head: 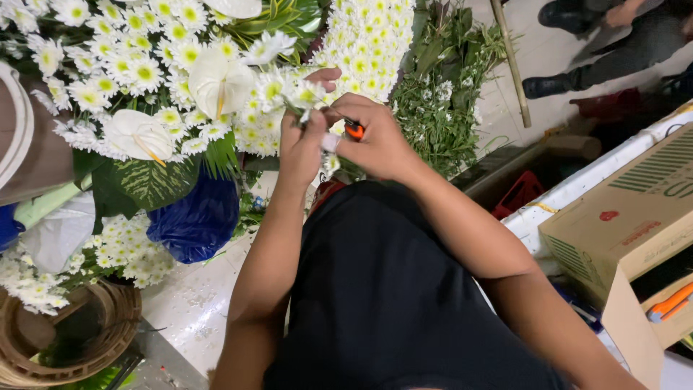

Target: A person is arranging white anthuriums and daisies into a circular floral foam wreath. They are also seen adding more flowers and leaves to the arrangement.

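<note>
Left hand pinches a white daisy stem; right hand grips an orange-handled cutter. Woven basket holds greenery.

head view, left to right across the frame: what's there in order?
Wicker basket → blue plastic wrap → left hand pinching a small white flower → right hand holding an orange-handled tool → green foliage bunch → red crate → cardboard box.

white daisies w/ yellow-green centres, white anthuriums, green patterned leaf, blue plastic wrap, orange tool handle, black shirt, tan cardboard box w/ green stripes, brown wicker basket
</note>
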